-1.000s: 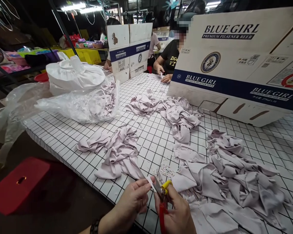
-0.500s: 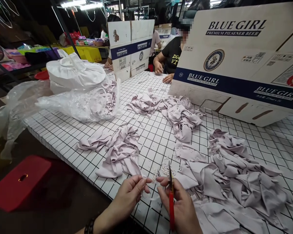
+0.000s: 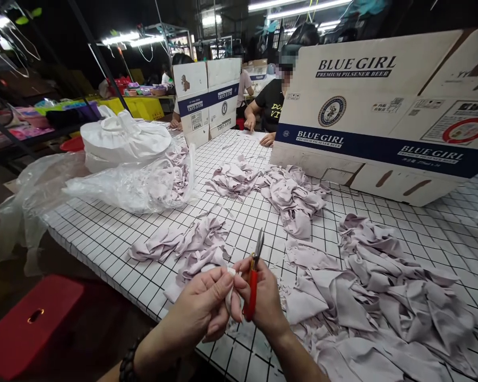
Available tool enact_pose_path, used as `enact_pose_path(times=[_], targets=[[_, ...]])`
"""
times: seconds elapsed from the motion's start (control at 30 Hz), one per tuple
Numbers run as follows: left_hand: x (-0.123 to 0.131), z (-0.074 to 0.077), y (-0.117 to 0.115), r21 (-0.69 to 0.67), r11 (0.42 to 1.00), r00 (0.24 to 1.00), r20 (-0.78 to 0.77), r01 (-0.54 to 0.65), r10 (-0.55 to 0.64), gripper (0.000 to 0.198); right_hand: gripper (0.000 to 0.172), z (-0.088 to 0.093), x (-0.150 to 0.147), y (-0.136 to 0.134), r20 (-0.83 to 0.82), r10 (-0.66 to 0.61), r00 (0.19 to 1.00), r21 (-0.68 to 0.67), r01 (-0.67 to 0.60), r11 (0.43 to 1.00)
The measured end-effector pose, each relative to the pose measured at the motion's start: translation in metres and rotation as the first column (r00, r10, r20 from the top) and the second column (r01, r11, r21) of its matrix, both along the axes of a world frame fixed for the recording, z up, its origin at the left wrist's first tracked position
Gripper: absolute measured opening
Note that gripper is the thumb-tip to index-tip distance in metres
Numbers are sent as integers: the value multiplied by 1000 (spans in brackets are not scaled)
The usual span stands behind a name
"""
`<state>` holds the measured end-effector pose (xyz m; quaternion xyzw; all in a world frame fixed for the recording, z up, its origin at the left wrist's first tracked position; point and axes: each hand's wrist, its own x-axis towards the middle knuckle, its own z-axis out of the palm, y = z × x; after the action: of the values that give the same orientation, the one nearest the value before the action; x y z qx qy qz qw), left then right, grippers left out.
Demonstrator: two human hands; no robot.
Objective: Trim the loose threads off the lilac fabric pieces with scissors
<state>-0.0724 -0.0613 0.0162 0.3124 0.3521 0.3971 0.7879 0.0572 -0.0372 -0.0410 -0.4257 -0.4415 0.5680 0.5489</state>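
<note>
My left hand [image 3: 205, 300] is closed in a pinch on a small pale fabric piece [image 3: 228, 301]. My right hand [image 3: 267, 300] holds scissors [image 3: 252, 289] with red handles, their blades pointing up and away from me. The right fingertips meet the left ones at the fabric piece, partly covering it. Just beyond my left hand lies a small heap of pale lilac cloth pieces [image 3: 203, 239]. A larger pile of the same cloth [image 3: 386, 286] spreads to the right of my right hand.
More lilac cloth [image 3: 292, 199] lies mid-table on the grid-patterned tabletop [image 3: 143, 281]. A clear plastic bag [image 3: 119, 185] stands at left, a red stool [image 3: 32, 323] below it. Blue Girl cartons [image 3: 342, 122] rise at the back, where a person in a black shirt [image 3: 271, 109] works.
My hands have come together; the right hand has moved left to the fabric piece with the scissors. The view has tilted up slightly.
</note>
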Motion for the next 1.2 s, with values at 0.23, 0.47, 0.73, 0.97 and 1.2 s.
enact_pose_path(times=[0.23, 0.47, 0.73, 0.97, 1.2], targets=[[6, 47, 24, 243, 970, 991, 120, 28, -59, 23, 33, 56, 38, 28, 21, 6, 1000, 74, -8, 997], [16, 89, 46, 329, 936, 972, 228, -122, 46, 27, 40, 49, 37, 2, 52, 133, 990, -30, -132, 991], [21, 36, 26, 182, 975, 984, 101, 127, -147, 29, 24, 28, 52, 11, 207, -314, 926, 65, 308, 949], [27, 9, 18, 125, 988, 996, -20, 91, -90, 29, 31, 30, 56, -12, 116, -111, 987, -15, 114, 993], [30, 2, 14, 154, 975, 986, 26, 161, -166, 28, 28, 22, 41, -18, 49, -96, 994, -2, 96, 995]])
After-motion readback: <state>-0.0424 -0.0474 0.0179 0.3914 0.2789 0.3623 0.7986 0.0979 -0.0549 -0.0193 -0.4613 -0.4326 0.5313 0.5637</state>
